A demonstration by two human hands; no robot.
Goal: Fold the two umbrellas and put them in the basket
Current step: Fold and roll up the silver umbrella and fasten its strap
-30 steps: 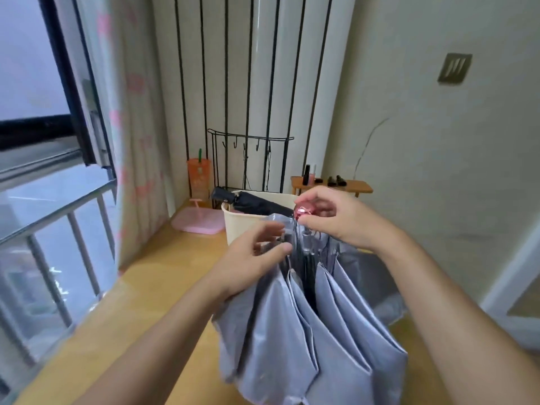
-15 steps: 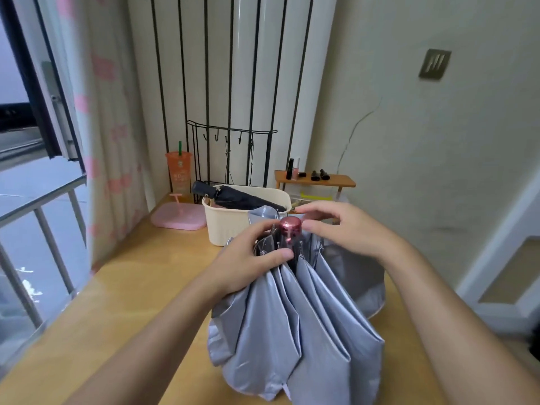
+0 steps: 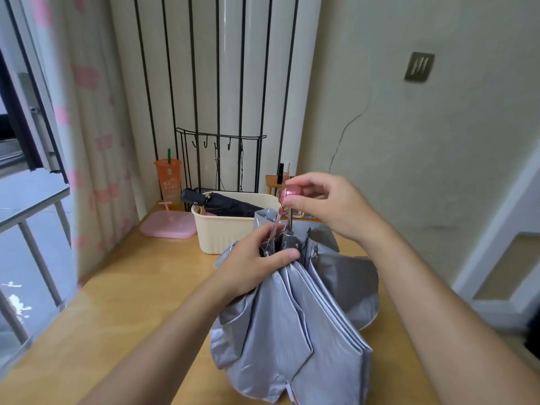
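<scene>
One pleated silver umbrella (image 3: 292, 331): left grip (image 3: 257, 258) clasps its ribs (image 3: 308, 238), right grip (image 3: 330, 206) pinches the pink knob (image 3: 292, 192).

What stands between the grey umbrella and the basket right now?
Nothing visible on the table lies between them: the grey umbrella, held by the left hand and the right hand, sits right before the basket. Inside, the folded black umbrella lies lengthwise, one end over the left rim, taking up part of the room.
</scene>
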